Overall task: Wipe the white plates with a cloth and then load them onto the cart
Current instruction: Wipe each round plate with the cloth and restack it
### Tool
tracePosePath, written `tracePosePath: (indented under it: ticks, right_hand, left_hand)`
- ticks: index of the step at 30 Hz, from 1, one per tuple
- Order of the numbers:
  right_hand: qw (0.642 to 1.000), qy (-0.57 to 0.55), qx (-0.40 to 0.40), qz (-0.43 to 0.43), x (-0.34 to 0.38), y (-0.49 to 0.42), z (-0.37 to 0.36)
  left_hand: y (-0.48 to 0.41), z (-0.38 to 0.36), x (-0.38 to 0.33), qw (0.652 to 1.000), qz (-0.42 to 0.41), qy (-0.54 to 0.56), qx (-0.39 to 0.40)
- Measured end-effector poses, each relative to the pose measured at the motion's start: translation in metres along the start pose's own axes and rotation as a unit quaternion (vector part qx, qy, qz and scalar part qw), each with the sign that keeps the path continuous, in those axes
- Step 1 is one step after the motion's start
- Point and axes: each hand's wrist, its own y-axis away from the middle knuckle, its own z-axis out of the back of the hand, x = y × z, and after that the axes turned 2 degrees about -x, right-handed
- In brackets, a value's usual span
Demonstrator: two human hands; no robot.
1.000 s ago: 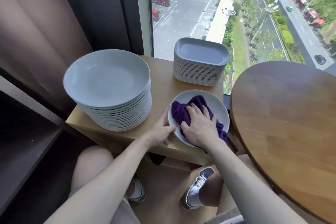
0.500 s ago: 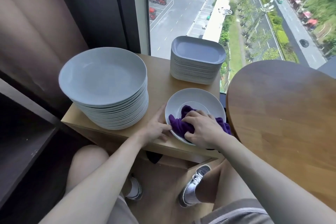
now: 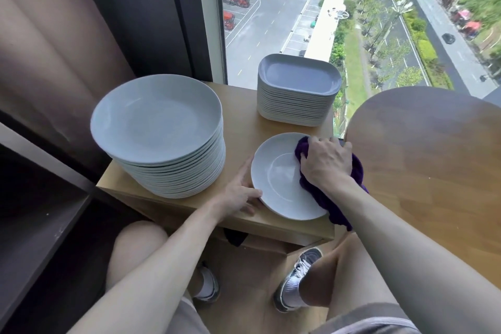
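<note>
A round white plate (image 3: 279,184) lies at the near right of the wooden cart top (image 3: 240,122). My left hand (image 3: 240,195) holds the plate's left rim, thumb on top and index finger along the edge. My right hand (image 3: 325,163) grips a bunched purple cloth (image 3: 322,199) and presses it on the plate's right side, near the far rim. Part of the cloth hangs over the plate's right edge. A tall stack of round white plates (image 3: 157,116) stands to the left. A stack of rectangular white plates (image 3: 298,81) stands at the back.
A round wooden table (image 3: 433,157) stands close on the right, its edge next to the cloth. A window (image 3: 271,22) lies behind the cart, a curtain (image 3: 54,49) to the left. A dark shelf unit (image 3: 40,211) stands at the near left. My knees and shoes are below.
My right hand has moved the cloth from the plate's near edge across to its far right side. The plate's middle and left now show. My left hand has stayed on the rim.
</note>
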Motion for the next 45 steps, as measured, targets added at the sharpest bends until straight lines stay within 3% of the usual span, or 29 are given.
tracePosePath:
  ticks: [9,15,18,22,25,29,37,40,45]
  right_hand:
    - [0.977,-0.130,0.010,0.167,0.066,0.011,-0.004]
    - [0.945,-0.102,0.130,0.282,0.032,0.042,0.000]
    - [0.959,-0.061,0.130,0.244,0.012,0.053,0.004]
    - [0.989,-0.059,0.075,0.116,-0.009,0.061,0.008]
    - [0.975,-0.123,0.104,0.153,-0.028,0.067,0.010]
    - [0.959,-0.096,0.129,0.235,-0.038,0.079,0.006]
    - [0.936,-0.175,0.071,0.298,0.018,0.068,-0.006]
    - [0.954,-0.140,0.031,0.264,0.029,0.046,-0.011]
    - [0.990,-0.046,0.022,0.132,0.025,0.016,-0.014]
  left_hand:
    - [-0.002,0.004,0.007,0.999,-0.010,0.037,0.033]
    - [0.000,0.008,0.009,0.998,-0.005,0.039,0.042]
    - [-0.001,0.007,0.012,0.999,-0.004,0.035,0.033]
    - [-0.004,0.009,0.014,0.999,0.001,0.032,0.033]
    - [-0.005,0.009,0.015,0.999,0.001,0.035,0.032]
    - [-0.008,0.009,0.016,0.999,0.000,0.039,0.034]
    - [-0.008,0.005,0.009,0.998,-0.008,0.044,0.039]
    - [-0.008,0.004,0.010,0.998,0.002,0.052,0.039]
    - [-0.007,-0.005,0.012,0.995,0.034,0.088,0.021]
